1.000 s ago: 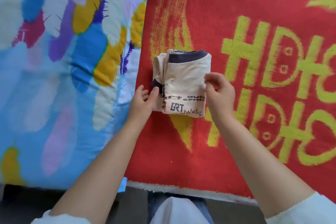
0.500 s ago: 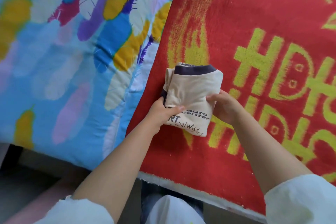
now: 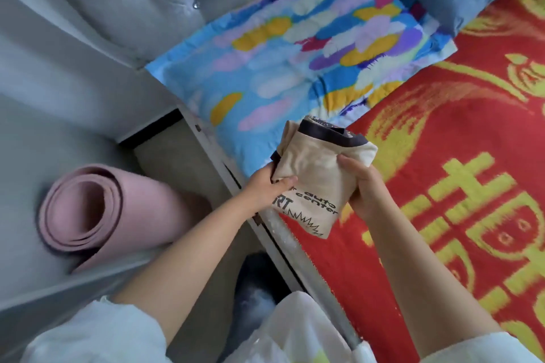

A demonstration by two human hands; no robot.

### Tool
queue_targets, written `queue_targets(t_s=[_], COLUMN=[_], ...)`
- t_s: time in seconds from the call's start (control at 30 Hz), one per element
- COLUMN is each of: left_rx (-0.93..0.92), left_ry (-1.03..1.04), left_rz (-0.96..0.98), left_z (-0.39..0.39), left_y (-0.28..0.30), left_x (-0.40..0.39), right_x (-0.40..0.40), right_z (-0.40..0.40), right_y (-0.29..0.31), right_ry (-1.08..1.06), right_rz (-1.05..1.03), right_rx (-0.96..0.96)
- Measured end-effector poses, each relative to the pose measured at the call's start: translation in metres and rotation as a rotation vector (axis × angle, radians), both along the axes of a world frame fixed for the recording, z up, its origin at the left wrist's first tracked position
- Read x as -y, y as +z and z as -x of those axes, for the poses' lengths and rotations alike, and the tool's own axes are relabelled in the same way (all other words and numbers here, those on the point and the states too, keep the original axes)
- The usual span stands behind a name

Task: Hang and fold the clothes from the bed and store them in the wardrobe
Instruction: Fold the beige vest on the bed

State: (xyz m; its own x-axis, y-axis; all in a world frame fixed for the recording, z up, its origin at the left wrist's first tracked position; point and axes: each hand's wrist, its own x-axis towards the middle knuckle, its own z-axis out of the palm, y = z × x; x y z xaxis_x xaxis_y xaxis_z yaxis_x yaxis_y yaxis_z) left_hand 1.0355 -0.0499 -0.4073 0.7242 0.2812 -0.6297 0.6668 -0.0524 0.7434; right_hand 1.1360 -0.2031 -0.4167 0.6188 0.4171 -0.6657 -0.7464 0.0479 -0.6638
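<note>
Folded beige shirt (image 3: 312, 177), dark collar, black print, gripped by left hand (image 3: 265, 186) and right hand (image 3: 364, 188)

My bed's grey tufted headboard (image 3: 153, 0) fills the frame's upper left. A rolled pink mat (image 3: 97, 212) lies on the grey floor (image 3: 44, 138) at left.

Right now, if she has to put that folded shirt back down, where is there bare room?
The red blanket is bare right of the right hand, and so is the feather-print quilt above the folded shirt that both hands hold. The floor left of the left hand is crowded: a rolled pink mat fills it.
</note>
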Motion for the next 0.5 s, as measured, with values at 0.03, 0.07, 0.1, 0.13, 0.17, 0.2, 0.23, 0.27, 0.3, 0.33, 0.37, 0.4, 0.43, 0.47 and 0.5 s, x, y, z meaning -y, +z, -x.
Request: queue_targets(t_s=[0.03, 0.07, 0.1, 0.13, 0.17, 0.2, 0.23, 0.27, 0.3, 0.33, 0.37, 0.4, 0.43, 0.47, 0.5], left_rx=[0.009, 0.016, 0.027, 0.043, 0.051, 0.066, 0.082, 0.098, 0.103, 0.107, 0.108, 0.1, 0.093, 0.093, 0.098], left_ry=[0.068, 0.127, 0.2, 0.26, 0.316, 0.377, 0.443, 0.505, 0.562, 0.607, 0.667, 0.713, 0.769, 0.818, 0.869], left_rz=[-0.012, -0.029, -0.057, -0.083, -0.092, -0.097, -0.111, -0.134, -0.166, -0.195, -0.233, -0.26, -0.284, -0.298, -0.305], left_z=[0.016, 0.03, 0.05, 0.069, 0.086, 0.104, 0.127, 0.154, 0.181, 0.205, 0.239, 0.266, 0.3, 0.331, 0.367], left_y=[0.014, 0.026, 0.041, 0.055, 0.067, 0.079, 0.092, 0.106, 0.118, 0.127, 0.137, 0.145, 0.154, 0.162, 0.17], left_x=[-0.008, -0.014, -0.025, -0.034, -0.043, -0.051, -0.059, -0.066, -0.072, -0.075, -0.078, -0.078, -0.078, -0.076, -0.073], right_x=[-0.015, -0.029, -0.047, -0.064, -0.08, -0.095, -0.112, -0.129, -0.144, -0.155, -0.169, -0.177, -0.185, -0.19, -0.194], right_z=[0.009, 0.019, 0.032, 0.044, 0.056, 0.069, 0.086, 0.109, 0.132, 0.153, 0.183, 0.207, 0.237, 0.265, 0.299], right_y=[0.014, 0.025, 0.039, 0.051, 0.061, 0.072, 0.082, 0.095, 0.108, 0.118, 0.129, 0.139, 0.147, 0.155, 0.163], right_ry=[0.025, 0.043, 0.084, 0.131, 0.172, 0.218, 0.272, 0.336, 0.392, 0.442, 0.511, 0.564, 0.624, 0.675, 0.739], right_rz=[0.007, 0.01, 0.013, 0.015, 0.01, 0.002, -0.014, -0.034, -0.073, -0.106, -0.135, -0.161, -0.192, -0.226, -0.254], right_rx=[0.017, 0.035, 0.061, 0.08, 0.094, 0.11, 0.132, 0.158, 0.184, 0.199, 0.209, 0.215, 0.226, 0.231, 0.238])
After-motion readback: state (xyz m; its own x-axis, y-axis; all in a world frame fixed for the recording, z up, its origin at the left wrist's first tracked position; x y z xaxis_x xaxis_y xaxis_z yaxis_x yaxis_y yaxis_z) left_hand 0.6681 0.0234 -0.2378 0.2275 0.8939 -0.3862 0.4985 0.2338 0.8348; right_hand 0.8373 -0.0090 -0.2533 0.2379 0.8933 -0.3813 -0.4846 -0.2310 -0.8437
